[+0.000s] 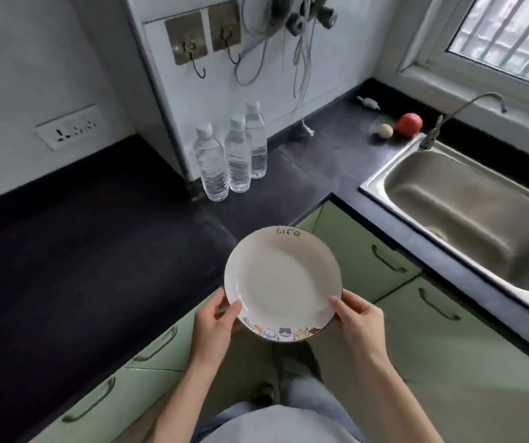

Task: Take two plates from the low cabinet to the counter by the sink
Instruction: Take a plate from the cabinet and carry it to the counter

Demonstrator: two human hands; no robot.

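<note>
I see the dark counter (74, 251) wrapping an L around the corner, with green cabinet doors (365, 260) below it. The steel sink (375, 183) sits in the right run, its tap at the back edge. Three water bottles (237, 155) stand in a row against the white wall panel, and a red ball (409, 123) with a smaller pale one lies near the tap. I hold a white plate (282, 282) level in the air, in front of the counter's inner corner, not touching it. My left hand (213, 324) and right hand (357, 318) pinch opposite sides of its near rim, thumbs on top, fingers curled beneath.
</note>
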